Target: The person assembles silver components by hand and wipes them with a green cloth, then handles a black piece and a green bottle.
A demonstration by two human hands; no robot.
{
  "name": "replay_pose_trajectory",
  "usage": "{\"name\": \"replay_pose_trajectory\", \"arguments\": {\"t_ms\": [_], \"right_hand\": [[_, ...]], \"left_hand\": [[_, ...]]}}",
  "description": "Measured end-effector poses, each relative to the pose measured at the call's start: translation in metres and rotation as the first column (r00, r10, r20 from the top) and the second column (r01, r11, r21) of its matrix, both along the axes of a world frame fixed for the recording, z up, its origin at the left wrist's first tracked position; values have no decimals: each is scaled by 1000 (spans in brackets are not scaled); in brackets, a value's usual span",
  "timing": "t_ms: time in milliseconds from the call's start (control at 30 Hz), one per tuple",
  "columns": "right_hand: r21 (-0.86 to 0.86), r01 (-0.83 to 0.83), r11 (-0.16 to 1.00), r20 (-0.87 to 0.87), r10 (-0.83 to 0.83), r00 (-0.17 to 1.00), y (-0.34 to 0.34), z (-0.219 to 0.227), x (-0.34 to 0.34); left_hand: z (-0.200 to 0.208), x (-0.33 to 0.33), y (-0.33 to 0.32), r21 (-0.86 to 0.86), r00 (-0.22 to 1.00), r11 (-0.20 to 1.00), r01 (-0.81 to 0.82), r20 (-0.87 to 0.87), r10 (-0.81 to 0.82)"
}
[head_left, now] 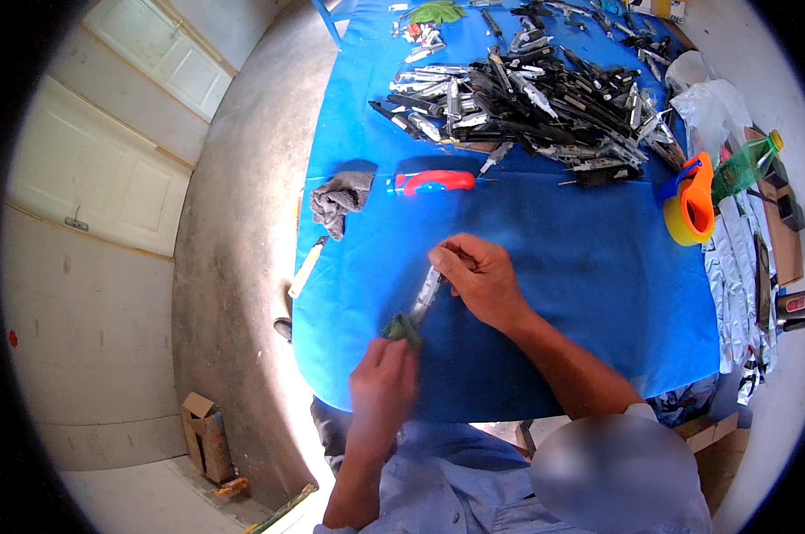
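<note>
Looking at a silvery strip [427,292] slanted over the blue tablecloth [580,231], right between the two hands. Got its upper end pinched in the right hand [487,280], fingers curled nearly closed. Also got a green rag [404,329] bunched in the mostly closed, kinda blurry left hand [383,383], up against the lower end. Further out, can spot a red tool [438,182], a grey cloth [340,198], then a big heap [545,102] of silver and black parts. Can't make out the dark print on the yellow box [662,8] way up top.
</note>
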State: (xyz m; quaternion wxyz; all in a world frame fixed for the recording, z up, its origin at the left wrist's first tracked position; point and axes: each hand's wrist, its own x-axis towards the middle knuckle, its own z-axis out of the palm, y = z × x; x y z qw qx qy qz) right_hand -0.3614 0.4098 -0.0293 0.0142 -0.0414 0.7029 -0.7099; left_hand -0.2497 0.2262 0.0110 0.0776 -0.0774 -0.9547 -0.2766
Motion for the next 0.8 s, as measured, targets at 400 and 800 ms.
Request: {"name": "replay_pose_trajectory", "arguments": {"t_ms": [400,800], "right_hand": [[43,-6,999,-59,8,998,-5,2,1],[19,33,999,-95,-31,995,-6,-8,1]], "left_hand": [[40,-34,15,85,975,996,-25,-220,43],[7,-44,23,-91,993,994,67,-92,-76]]}}
